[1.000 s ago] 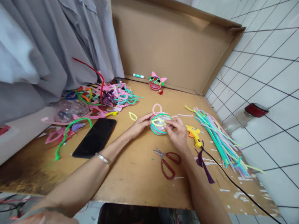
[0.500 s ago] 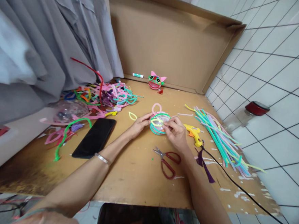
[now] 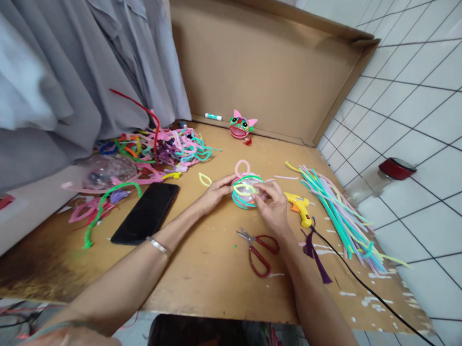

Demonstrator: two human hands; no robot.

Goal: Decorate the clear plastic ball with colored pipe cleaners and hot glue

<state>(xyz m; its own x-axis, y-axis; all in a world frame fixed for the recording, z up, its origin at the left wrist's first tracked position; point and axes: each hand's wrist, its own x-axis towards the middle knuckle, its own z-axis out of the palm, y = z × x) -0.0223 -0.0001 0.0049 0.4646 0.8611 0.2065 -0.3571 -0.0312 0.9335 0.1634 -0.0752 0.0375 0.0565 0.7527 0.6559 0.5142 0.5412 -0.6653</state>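
A clear round ball wrapped with green and pink pipe cleaners sits between my hands near the table's middle. My left hand grips its left side. With thumb and fingers pinched, my right hand holds the right end of a yellow leaf-shaped loop against the ball's front. A pink loop stands up at the ball's upper left. Another yellow loop lies on the table left of my left hand.
Red-handled scissors lie in front, a yellow glue gun with its cord and pipe cleaners at right. A phone and a tangled pile are at left. A finished-looking face ornament stands behind.
The fingers of my right hand have shifted slightly, and the yellow loop sits a little higher on the ball. My left hand has hardly moved.
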